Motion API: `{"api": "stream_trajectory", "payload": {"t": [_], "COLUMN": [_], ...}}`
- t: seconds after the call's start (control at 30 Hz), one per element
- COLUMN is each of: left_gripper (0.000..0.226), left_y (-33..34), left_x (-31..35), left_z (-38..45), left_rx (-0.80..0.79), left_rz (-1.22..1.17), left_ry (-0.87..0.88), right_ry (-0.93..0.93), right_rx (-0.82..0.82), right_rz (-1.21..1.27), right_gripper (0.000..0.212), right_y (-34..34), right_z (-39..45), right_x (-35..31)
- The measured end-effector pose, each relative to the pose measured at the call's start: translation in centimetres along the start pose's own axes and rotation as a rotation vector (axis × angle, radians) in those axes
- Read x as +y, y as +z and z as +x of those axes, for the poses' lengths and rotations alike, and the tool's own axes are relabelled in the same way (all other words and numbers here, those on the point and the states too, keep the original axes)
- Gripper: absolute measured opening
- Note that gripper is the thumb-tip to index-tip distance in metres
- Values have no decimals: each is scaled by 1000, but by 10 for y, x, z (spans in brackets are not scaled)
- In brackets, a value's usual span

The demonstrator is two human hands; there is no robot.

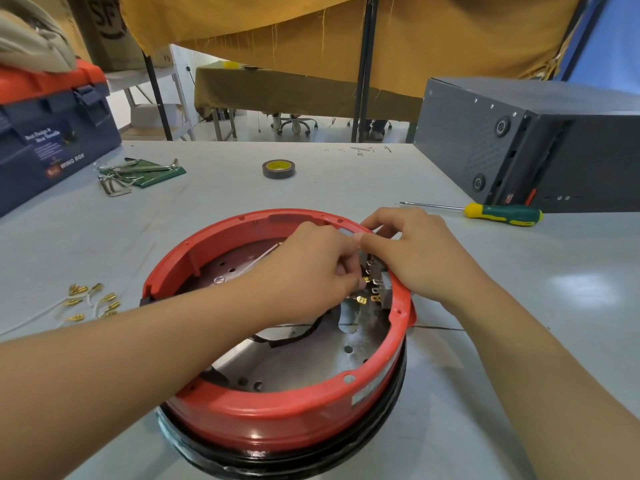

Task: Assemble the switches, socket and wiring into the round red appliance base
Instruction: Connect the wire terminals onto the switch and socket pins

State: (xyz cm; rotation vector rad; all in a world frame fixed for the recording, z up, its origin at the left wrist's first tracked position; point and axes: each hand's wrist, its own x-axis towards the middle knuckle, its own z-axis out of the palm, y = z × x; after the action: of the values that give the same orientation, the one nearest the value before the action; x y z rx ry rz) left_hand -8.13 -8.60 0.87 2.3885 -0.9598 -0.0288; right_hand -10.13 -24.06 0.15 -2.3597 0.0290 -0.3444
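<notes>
The round red appliance base (277,403) was seen standing on the grey desk (346,181), both hands held over its far right rim. The fingers (343,268) of the left hand (304,268) were curled, pinching something small above the brass terminals (369,289); what was pinched could not be told. The right hand (412,254) was curled at the rim, thumb and forefinger pressed together. A screwdriver (498,213) and tape roll (278,168) were seen beyond.

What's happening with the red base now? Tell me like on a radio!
Left hand and right hand both pinching small parts at the far right rim. Red base open on the table, brass terminals showing. Nothing in the way.
</notes>
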Motion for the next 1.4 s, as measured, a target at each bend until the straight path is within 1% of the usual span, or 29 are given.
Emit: {"api": "stream_trajectory", "payload": {"t": [0.17,0.27,0.53,0.67,0.9,1.4], "left_gripper": [14,15,10,9,10,10], "left_y": [-10,-15,-13,-11,-10,-5], "left_x": [-3,-5,-11,-12,-11,-12], "left_z": [1,1,2,2,-1,-1], "left_rx": [-107,-143,-102,-89,-99,-69], "left_rz": [-61,-39,46,155,291,279], "left_ry": [9,40,116,179,200,211], "right_ry": [-28,-35,-47,-57,-55,-58], "right_rx": [24,17,24,36,46,61], "right_rz": [-96,-108,-67,-71,-66,-70], "right_gripper": [24,27,24,24,25,25], "right_y": [-1,-2,-1,-1,-1,0], "right_z": [1,2,2,2,1,-1], "right_x": [2,5,6,6,5,5]}}
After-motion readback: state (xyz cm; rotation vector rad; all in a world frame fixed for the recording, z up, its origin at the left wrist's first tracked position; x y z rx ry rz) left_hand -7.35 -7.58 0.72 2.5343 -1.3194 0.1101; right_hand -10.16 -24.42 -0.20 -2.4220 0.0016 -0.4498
